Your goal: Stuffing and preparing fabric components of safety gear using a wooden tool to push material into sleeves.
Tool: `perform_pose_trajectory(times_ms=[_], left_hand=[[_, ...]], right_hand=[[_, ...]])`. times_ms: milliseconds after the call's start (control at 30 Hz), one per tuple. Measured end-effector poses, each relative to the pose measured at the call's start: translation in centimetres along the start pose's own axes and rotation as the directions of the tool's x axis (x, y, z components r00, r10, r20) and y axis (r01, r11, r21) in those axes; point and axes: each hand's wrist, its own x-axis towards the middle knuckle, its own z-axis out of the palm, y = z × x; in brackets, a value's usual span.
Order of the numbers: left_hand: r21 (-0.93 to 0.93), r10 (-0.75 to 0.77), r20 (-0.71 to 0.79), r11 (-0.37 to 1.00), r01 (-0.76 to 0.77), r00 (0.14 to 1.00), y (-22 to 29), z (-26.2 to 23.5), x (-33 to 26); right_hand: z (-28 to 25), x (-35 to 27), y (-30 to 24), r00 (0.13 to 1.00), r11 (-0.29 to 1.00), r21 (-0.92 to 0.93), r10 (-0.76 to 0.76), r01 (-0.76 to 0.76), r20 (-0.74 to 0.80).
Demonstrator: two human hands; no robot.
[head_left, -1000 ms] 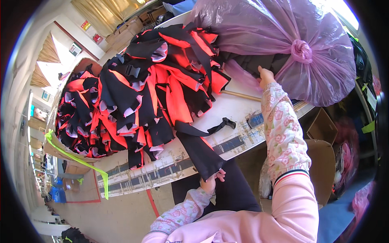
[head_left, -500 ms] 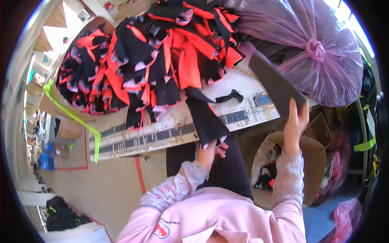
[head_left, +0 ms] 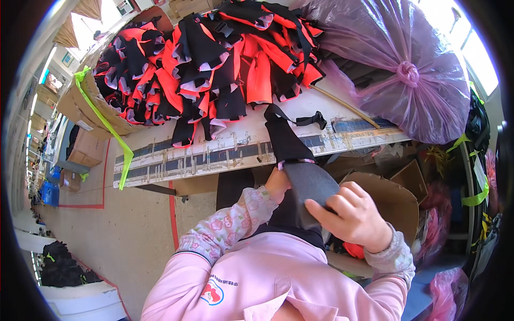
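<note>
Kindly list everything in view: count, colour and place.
worn table: one, white, centre
heaped cloth pieces: many, black and orange, on table
knotted plastic bag: one, purple, table's right end
thin wooden stick: one, tan, beside bag
strap with plastic buckle: one, black, table's front
flat strip: one, neon yellow, table's left
cardboard boxes: several, brown, around table
distant heap: one, black, lower left
loose cloth piece: one, black, over table edge
flat panel: one, dark grey, at loose piece's end
left hand: one, bare, on loose piece
right hand: one, bare, on panel
</note>
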Motion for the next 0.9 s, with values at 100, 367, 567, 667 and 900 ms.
perform_pose_trajectory(times_ms=[100, 367, 567, 667, 900], left_hand=[[0.193, 0.051, 0.222, 0.976, -0.095, 0.974, -0.9, -0.8, 0.2], [0.124, 0.098, 0.218, 0.984, -0.127, 0.971, -0.7, -1.4, 0.3], [-0.052, 0.001, 0.067, 0.999, 0.002, 0.998, -0.8, -0.9, 0.3], [0.013, 0.015, -0.038, 1.000, -0.015, 0.999, -1.8, -0.8, 0.5], [-0.102, -0.003, 0.019, 0.995, 0.005, 1.000, -2.2, -1.1, 1.3]], right_hand=[[1.5, 0.6, -1.0, 1.000, 0.998, -0.064, -0.015, 0.016, 0.015], [2.6, -0.7, -1.9, 0.997, 0.999, -0.022, -0.037, 0.036, -0.073], [3.7, -1.5, -1.1, 0.996, 0.999, 0.013, 0.032, -0.031, -0.087], [4.9, -1.9, 0.0, 0.960, 0.954, 0.108, 0.274, -0.279, 0.056], [11.0, -2.5, 0.2, 0.890, 0.894, 0.040, 0.439, -0.447, 0.123]])
